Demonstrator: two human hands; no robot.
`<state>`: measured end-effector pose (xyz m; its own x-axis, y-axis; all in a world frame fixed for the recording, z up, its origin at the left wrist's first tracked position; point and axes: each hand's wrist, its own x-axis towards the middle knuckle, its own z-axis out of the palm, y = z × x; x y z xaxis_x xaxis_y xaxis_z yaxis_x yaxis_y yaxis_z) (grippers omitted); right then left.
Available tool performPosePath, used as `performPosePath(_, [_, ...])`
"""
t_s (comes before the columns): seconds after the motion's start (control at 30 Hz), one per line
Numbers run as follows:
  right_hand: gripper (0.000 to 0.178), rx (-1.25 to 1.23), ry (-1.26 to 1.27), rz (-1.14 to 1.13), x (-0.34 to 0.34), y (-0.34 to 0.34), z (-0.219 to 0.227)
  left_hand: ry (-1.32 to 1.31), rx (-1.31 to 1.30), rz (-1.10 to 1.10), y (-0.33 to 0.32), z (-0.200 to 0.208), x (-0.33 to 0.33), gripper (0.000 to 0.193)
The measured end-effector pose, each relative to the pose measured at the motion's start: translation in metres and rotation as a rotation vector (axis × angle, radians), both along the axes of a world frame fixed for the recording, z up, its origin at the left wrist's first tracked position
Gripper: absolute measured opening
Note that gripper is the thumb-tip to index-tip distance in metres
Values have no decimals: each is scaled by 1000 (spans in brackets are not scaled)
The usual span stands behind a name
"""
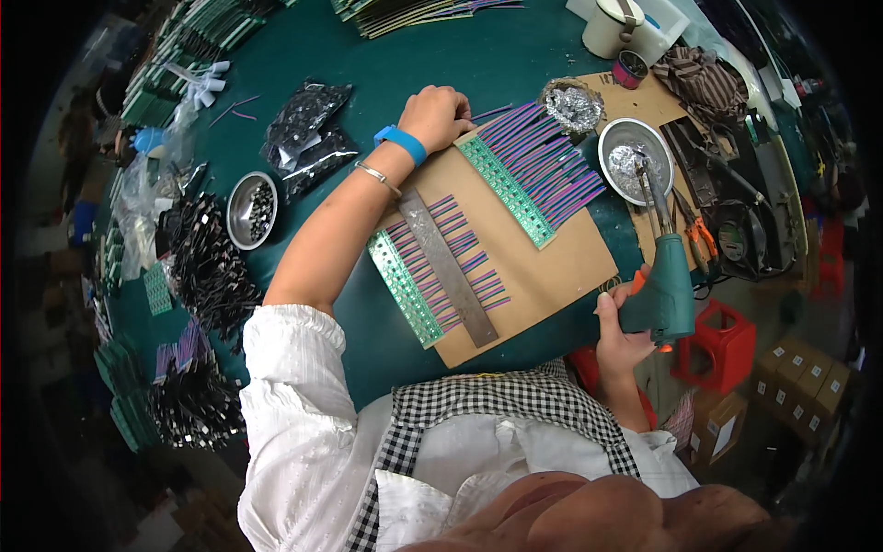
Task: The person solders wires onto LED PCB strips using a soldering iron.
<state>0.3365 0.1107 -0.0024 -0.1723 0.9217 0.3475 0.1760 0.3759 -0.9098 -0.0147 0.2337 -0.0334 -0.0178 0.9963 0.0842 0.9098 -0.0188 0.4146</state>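
Note:
My left hand (434,118) is closed at the far end of a green circuit board strip (508,195), its fingertips partly hidden. Beside them a short purple-and-blue wire (493,112) sticks out; whether they pinch it I cannot tell. Rows of similar wires (541,166) run rightward from this strip. My right hand (618,333) grips a green soldering gun (674,290), its tip over a metal bowl (635,129) with silvery bits inside. Nearer me, a second circuit board strip (405,287) with wires lies under a flat metal bar (449,267). Both strips rest on brown cardboard (538,285).
A foil-filled holder (572,108) sits left of the bowl. Orange-handled pliers (702,241) lie at right. On the left are black plastic bags (308,129), a bowl of small parts (230,213) and black cable bundles (210,267). A red stool (717,345) stands below the table.

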Motion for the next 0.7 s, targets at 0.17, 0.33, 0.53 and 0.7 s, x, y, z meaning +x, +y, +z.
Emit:
performPosePath(0.17, [56,-96,42,-85,-7,11,1,-19,2,73,2,-4,-7,17])
performPosePath(0.33, [56,-140,129,-1,-30,15,19,-134,-8,89,1,2,-10,17])
performPosePath(0.53, [62,-199,187,18,-28,10,23,65,92,37,-7,1,-21,18])
performPosePath(0.7, [55,-222,229,-48,-25,9,28,-623,114,279,-52,46,-17,20])
